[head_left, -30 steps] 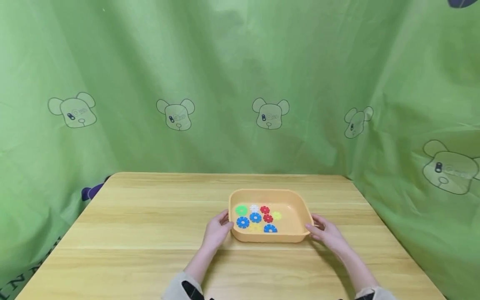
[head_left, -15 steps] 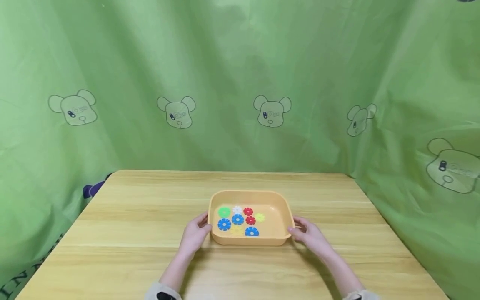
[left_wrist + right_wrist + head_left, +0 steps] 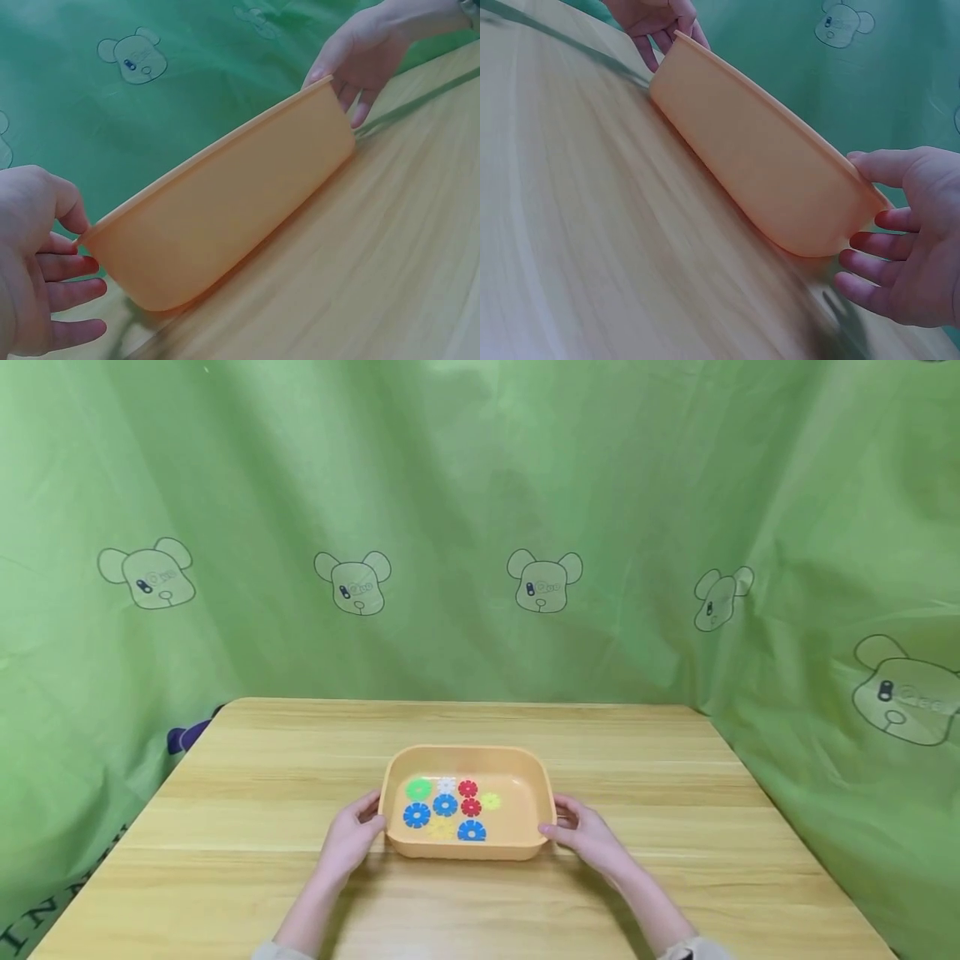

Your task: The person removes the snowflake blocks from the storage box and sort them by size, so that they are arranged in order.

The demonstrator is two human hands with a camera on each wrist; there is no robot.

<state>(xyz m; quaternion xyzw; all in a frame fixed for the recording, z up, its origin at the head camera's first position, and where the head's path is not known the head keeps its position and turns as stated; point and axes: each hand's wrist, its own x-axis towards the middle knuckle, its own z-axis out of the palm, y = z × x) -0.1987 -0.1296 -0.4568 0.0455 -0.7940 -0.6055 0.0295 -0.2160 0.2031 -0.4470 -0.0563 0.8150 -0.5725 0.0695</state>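
Note:
An orange plastic tray [image 3: 525, 793] with rounded corners is between my two hands in the head view. My left hand [image 3: 349, 839] pinches its left rim, thumb on top and fingers beneath; the left wrist view shows this left hand [image 3: 30, 262] close up. At the opposite end, my right hand [image 3: 592, 842] grips the right rim the same way. Inside lie several notched plastic discs, among them a green disc [image 3: 419, 789], a white disc [image 3: 446, 786], a red disc [image 3: 471, 807] and a blue disc [image 3: 416, 815]. Whether the tray's bottom touches the table, I cannot tell.
The wooden table [image 3: 225, 793] extends around the tray on all sides. Behind it and at both sides hangs a green curtain [image 3: 450, 485] printed with bear heads. Something purple [image 3: 187, 737] shows past the table's left edge.
Both hands have carried the tray leftward and slightly toward me, from right of centre to about the table's middle. The discs keep their arrangement inside it.

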